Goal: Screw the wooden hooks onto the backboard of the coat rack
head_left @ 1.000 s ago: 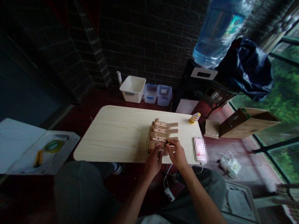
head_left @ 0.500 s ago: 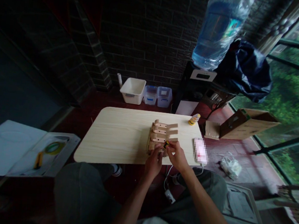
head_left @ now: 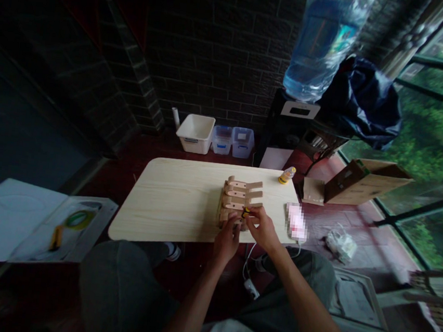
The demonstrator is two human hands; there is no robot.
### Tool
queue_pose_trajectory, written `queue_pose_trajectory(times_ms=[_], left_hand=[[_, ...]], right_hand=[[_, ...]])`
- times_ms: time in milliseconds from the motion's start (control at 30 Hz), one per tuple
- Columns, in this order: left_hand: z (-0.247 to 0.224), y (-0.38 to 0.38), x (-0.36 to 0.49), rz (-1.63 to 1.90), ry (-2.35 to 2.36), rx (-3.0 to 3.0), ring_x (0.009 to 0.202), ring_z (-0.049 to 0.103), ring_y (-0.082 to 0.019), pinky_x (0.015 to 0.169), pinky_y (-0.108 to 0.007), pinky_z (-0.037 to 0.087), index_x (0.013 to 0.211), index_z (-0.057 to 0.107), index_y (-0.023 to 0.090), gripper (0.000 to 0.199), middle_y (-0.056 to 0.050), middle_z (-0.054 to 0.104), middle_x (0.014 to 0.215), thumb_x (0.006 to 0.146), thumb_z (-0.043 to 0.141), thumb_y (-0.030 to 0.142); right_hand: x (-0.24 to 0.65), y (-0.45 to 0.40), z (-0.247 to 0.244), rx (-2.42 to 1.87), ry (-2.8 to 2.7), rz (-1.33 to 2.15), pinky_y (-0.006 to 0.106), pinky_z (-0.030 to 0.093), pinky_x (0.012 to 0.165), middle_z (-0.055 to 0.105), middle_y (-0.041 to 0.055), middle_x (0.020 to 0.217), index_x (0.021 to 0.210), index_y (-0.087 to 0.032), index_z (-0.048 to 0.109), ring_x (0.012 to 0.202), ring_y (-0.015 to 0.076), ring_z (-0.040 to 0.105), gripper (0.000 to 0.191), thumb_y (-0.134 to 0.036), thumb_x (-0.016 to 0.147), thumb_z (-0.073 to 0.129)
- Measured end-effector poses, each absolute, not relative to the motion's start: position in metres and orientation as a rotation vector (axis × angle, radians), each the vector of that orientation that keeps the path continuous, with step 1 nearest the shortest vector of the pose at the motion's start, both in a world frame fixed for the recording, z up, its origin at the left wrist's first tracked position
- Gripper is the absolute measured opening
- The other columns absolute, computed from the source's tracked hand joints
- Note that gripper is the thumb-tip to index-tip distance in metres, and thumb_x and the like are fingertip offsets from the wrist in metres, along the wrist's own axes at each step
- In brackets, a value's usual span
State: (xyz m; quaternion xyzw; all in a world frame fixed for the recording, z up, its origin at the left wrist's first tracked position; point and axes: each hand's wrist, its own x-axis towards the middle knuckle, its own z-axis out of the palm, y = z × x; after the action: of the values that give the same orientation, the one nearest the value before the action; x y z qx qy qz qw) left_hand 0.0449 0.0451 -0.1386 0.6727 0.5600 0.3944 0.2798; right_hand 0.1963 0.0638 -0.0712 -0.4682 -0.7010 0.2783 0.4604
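Note:
A wooden assembly [head_left: 238, 192] with several slanted slats lies on the pale table [head_left: 171, 198], right of its middle. My right hand [head_left: 265, 232] pinches a small black and yellow tool [head_left: 245, 212] over the near end of the assembly. My left hand [head_left: 227, 239] is at the near left corner of the assembly, its fingers bent against the wood. What those fingertips hold, if anything, is too small to tell. The tip of the tool is hidden between the hands.
A small yellow-based bottle [head_left: 287, 175] stands at the table's back right corner, and a blurred pink item [head_left: 296, 222] lies on the right edge. An opened case [head_left: 82, 225] is at the left. Plastic bins [head_left: 196, 132] sit behind the table.
The view has shifted very slightly. Both hands and the tool stay in nearly the same place at the wooden assembly.

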Motion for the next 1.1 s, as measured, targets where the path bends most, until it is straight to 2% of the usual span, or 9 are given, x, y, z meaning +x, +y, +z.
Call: queue_pose_trajectory(times_ms=[167, 400, 567, 733, 900, 1100], left_hand=[[-0.137, 0.044, 0.044, 1.069, 1.489, 1.798, 0.135, 0.052, -0.022, 0.107, -0.041, 0.05, 0.138, 0.048, 0.028, 0.038, -0.008, 0.05, 0.149, 0.101, 0.04, 0.035], [-0.136, 0.043, 0.044, 1.083, 1.489, 1.814, 0.135, 0.052, -0.022, 0.108, -0.041, 0.049, 0.138, 0.048, 0.027, 0.038, -0.008, 0.051, 0.148, 0.101, 0.039, 0.033], [-0.14, 0.044, 0.045, 1.067, 1.494, 1.801, 0.134, 0.052, -0.023, 0.106, -0.041, 0.05, 0.138, 0.047, 0.026, 0.039, -0.009, 0.05, 0.149, 0.102, 0.038, 0.036], [-0.14, 0.044, 0.044, 1.028, 1.498, 1.809, 0.134, 0.052, -0.022, 0.107, -0.04, 0.049, 0.139, 0.047, 0.027, 0.04, -0.008, 0.051, 0.148, 0.102, 0.037, 0.037], [-0.139, 0.044, 0.044, 1.044, 1.522, 1.794, 0.134, 0.053, -0.022, 0.108, -0.04, 0.049, 0.137, 0.049, 0.027, 0.038, -0.008, 0.051, 0.148, 0.102, 0.039, 0.037], [-0.136, 0.044, 0.045, 1.043, 1.497, 1.789, 0.133, 0.053, -0.021, 0.106, -0.04, 0.05, 0.135, 0.05, 0.027, 0.036, -0.007, 0.048, 0.151, 0.102, 0.038, 0.035]], right_hand=[[0.192, 0.069, -0.076, -1.166, -1.679, 0.641, 0.035, 0.063, 0.078, 0.069, 0.0105, 0.11, 0.117, -0.022, 0.058, 0.095, 0.0215, 0.072, 0.025, -0.034, 0.095, 0.06], [0.194, 0.067, -0.075, -1.171, -1.697, 0.579, 0.04, 0.061, 0.085, 0.068, 0.0122, 0.114, 0.123, -0.022, 0.055, 0.104, 0.0241, 0.07, 0.03, -0.033, 0.095, 0.06], [0.194, 0.062, -0.076, -1.162, -1.716, 0.667, 0.038, 0.062, 0.084, 0.071, 0.0099, 0.113, 0.122, -0.023, 0.054, 0.098, 0.0213, 0.073, 0.026, -0.03, 0.097, 0.056], [0.189, 0.066, -0.08, -1.168, -1.727, 0.566, 0.04, 0.06, 0.089, 0.07, 0.0108, 0.114, 0.118, -0.023, 0.057, 0.104, 0.0229, 0.07, 0.023, -0.031, 0.096, 0.058], [0.191, 0.068, -0.074, -1.173, -1.738, 0.588, 0.04, 0.061, 0.086, 0.07, 0.0114, 0.112, 0.119, -0.022, 0.055, 0.1, 0.0227, 0.071, 0.026, -0.029, 0.095, 0.059], [0.193, 0.065, -0.061, -1.145, -1.783, 0.626, 0.039, 0.06, 0.088, 0.069, 0.0105, 0.116, 0.117, -0.024, 0.055, 0.108, 0.0232, 0.069, 0.022, -0.027, 0.095, 0.058]])
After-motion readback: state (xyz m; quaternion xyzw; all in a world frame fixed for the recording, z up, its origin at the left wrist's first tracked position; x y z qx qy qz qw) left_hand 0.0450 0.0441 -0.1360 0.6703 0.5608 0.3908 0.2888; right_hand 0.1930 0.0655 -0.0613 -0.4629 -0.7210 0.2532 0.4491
